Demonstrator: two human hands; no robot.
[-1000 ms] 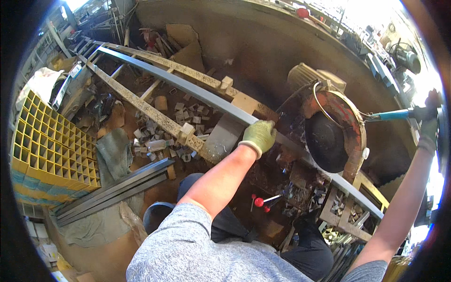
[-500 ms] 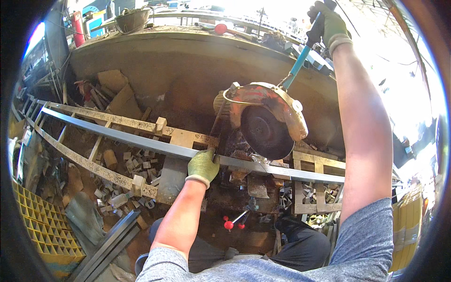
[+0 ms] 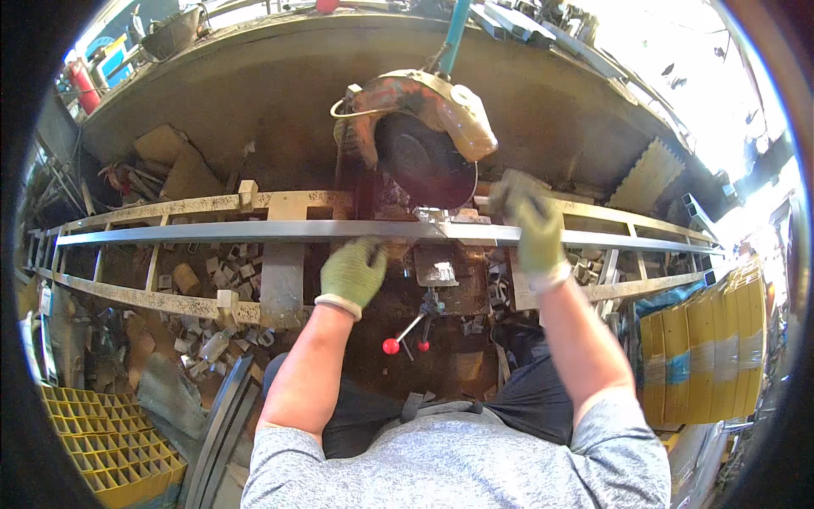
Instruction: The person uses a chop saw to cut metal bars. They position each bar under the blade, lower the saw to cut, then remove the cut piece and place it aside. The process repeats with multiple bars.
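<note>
A long grey metal bar [image 3: 212, 230] lies across the saw bench, passing in front of the cut-off saw's dark round blade [image 3: 421, 161]. My left hand [image 3: 354, 273], in a green glove, is at the bar's near edge, left of the blade; its fingers look loosely bent and hold nothing that I can see. My right hand [image 3: 536, 229], gloved too, is over the bar right of the blade, its fingers smeared by motion. The saw's blue handle [image 3: 454, 36] rises at the top, with no hand on it there. Below the blade is a clamp lever with red knobs [image 3: 391, 345].
Ladder-like support frames [image 3: 191, 304] run left and right beneath the bar. Short metal offcuts [image 3: 229, 276] litter the ground. Yellow slotted stacks [image 3: 110, 441] stand lower left, yellow wrapped bundles [image 3: 704, 348] on the right. A low wall [image 3: 280, 110] runs behind the saw.
My right hand has left the saw handle and come down to the bar. My left hand has loosened from the bar and drawn slightly nearer. The view has shifted right.
</note>
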